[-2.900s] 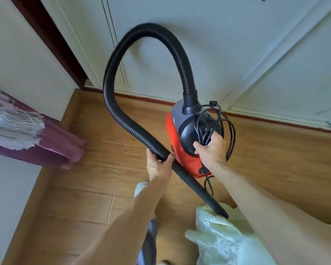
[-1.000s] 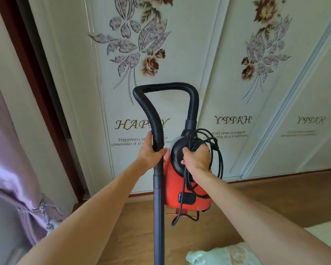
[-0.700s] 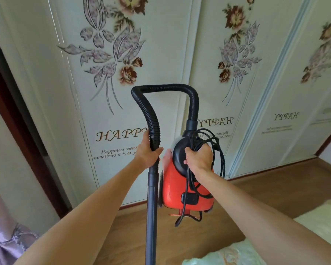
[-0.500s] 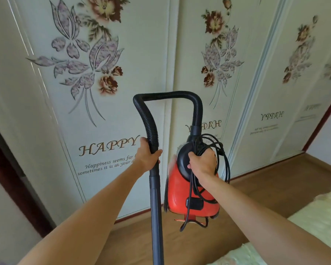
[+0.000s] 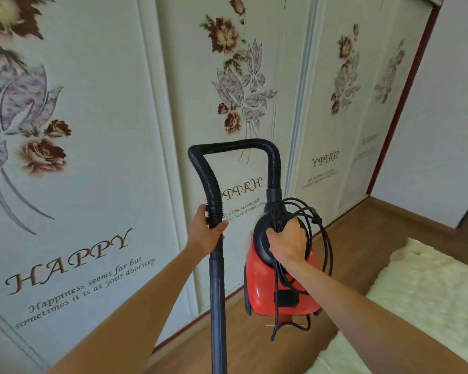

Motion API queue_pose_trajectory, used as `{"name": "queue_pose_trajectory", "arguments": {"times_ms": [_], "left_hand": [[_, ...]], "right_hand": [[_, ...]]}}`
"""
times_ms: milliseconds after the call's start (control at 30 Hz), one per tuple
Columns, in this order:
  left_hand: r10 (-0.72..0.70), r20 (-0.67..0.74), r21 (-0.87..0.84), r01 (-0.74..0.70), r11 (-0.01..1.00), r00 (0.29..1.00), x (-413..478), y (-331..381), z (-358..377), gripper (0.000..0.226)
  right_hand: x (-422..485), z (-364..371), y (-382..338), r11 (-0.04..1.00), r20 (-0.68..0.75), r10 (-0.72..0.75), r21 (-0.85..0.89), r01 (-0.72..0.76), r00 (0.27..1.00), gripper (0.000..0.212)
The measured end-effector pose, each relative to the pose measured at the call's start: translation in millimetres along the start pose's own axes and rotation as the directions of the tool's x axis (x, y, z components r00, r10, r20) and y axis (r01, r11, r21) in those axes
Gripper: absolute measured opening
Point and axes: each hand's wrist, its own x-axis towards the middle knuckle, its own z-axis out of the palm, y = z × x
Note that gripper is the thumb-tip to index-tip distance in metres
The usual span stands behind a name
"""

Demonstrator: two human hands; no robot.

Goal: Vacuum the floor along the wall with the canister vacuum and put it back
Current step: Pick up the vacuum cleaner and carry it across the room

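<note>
The red canister vacuum (image 5: 278, 287) is held off the floor before the wardrobe doors (image 5: 92, 157). Its top handle and coiled cord (image 5: 319, 238) are clenched by the right hand (image 5: 288, 242); the stiff wand (image 5: 217, 292) is gripped by the left hand (image 5: 204, 233) below the springy hose (image 5: 227, 149). It is judged bulky but liftable.

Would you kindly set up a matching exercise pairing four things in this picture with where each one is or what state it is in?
Things:
1. hose
2. power cord
3. canister
4. rug

Places or states:
A. lying on the wooden floor at the right
B. red, lifted clear of the floor
C. coiled and gathered in the right hand
D. arched overhead, gripped by the left hand

Pairs: 1-D, 2-C, 3-B, 4-A
</note>
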Motion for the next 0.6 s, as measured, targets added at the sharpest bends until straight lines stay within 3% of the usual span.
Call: {"name": "queue_pose_trajectory", "arguments": {"times_ms": [333, 500, 600], "left_hand": [[0.087, 0.186, -0.016, -0.086, 0.996, 0.979, 95.1, -8.3, 66.9, 0.049], [0.198, 0.292, -0.025, -0.199, 0.98, 0.936, 154.8, -8.0, 102.1, 0.039], [0.211, 0.348, -0.019, -0.218, 0.976, 0.913, 182.3, -9.9, 119.4, 0.036]], "right_hand": [[78.8, -2.8, 30.0, 0.979, -0.065, 0.12, -0.158, -0.129, 0.991, 0.041], [117.5, -4.7, 30.3, 0.942, -0.101, 0.238, -0.22, -0.255, 0.966, 0.063], [132.7, -5.2, 29.8, 0.9, -0.152, 0.29, -0.292, -0.323, 0.945, 0.064]]}}
